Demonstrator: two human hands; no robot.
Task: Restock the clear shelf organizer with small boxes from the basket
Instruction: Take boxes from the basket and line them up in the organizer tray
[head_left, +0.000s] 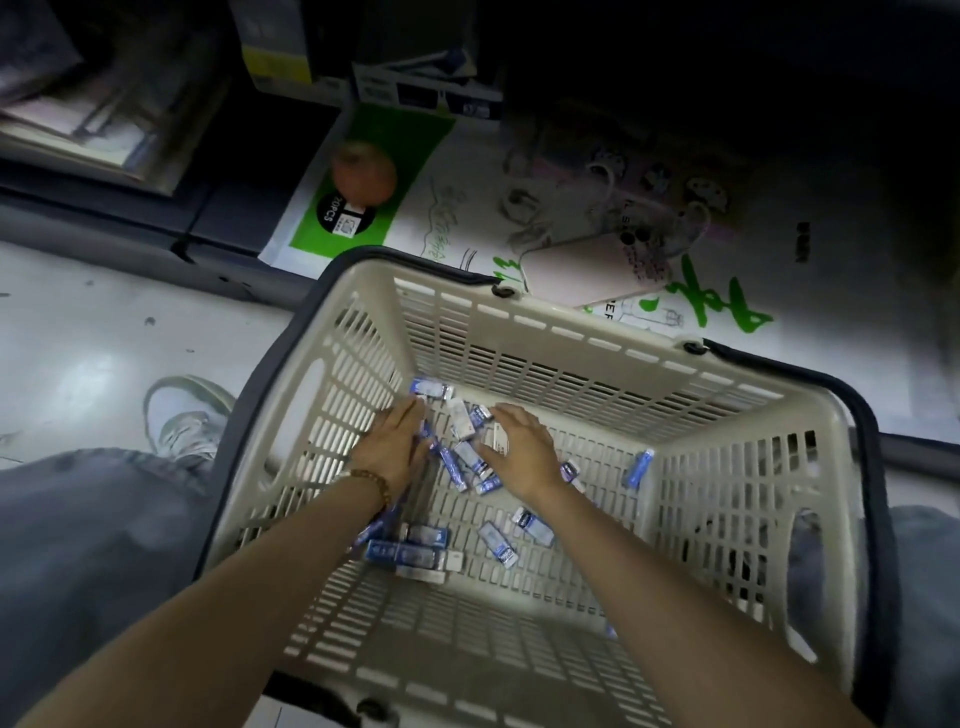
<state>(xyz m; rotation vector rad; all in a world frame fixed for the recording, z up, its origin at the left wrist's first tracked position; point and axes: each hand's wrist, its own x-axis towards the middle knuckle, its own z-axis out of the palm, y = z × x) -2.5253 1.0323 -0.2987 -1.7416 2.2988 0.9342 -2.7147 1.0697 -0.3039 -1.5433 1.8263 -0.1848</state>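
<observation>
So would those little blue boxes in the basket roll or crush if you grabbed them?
Probably light: the small boxes lie scattered at all angles across the basket floor. Flat-sided, so they should slide rather than roll. Likely thin card, so squeezing might dent them.

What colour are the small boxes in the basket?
Blue and white, the small boxes in the basket; head view shows them best.

place: shop | signs: shopping basket (571, 374), boxed stock (426, 91), packaged goods (415, 208) on floor (78, 338)
</observation>
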